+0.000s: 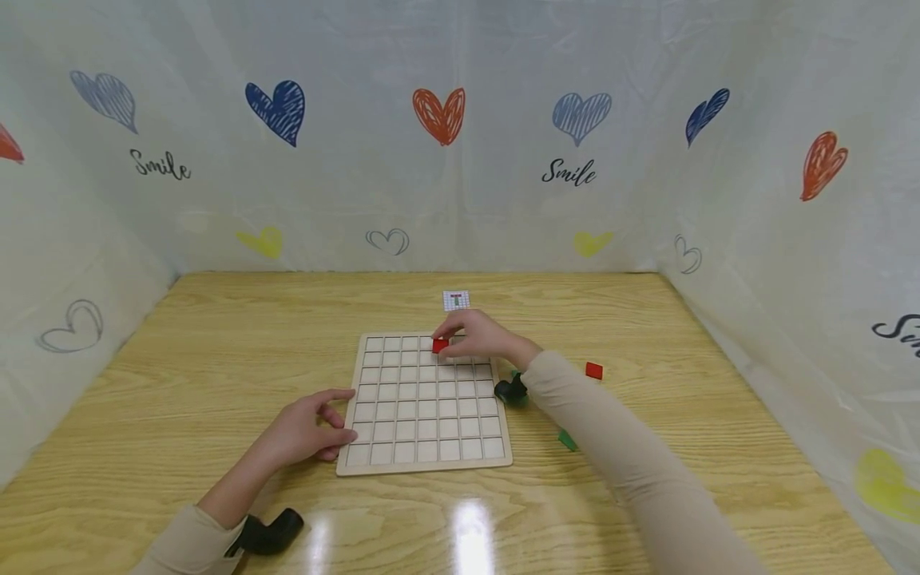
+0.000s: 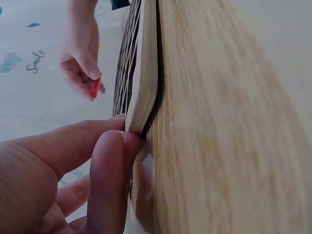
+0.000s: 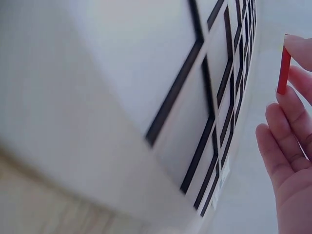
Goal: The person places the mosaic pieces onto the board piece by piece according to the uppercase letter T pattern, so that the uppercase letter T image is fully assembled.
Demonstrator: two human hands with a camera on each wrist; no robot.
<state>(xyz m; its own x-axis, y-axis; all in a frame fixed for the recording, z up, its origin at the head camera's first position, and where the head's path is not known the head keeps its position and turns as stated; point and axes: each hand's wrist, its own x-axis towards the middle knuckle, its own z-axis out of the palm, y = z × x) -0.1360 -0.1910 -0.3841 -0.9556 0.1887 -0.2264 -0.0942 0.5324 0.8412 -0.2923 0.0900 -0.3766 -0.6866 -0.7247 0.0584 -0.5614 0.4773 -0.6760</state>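
A pale wooden board [image 1: 427,469] marked into square cells lies on the table. My left hand [image 1: 305,431] is at its left edge, thumb and index finger spread apart along the rim and touching it; the left wrist view shows these fingertips [image 2: 109,156] against the edge. Over the far part of the board, my right hand [image 1: 477,335] pinches a small red tile [image 1: 440,346] between thumb and fingers. In the right wrist view the tile [image 3: 283,70] appears edge-on, with the other fingers [image 3: 278,151] loosely bent beside it.
Behind the board lies a small card [image 1: 456,300] with a red and green T on a grid. Right of the board are a red tile [image 1: 593,370] and a green piece [image 1: 568,439]; more green shows partly behind the right wrist. A heart-printed sheet [image 1: 496,208] encloses the table [image 1: 251,319].
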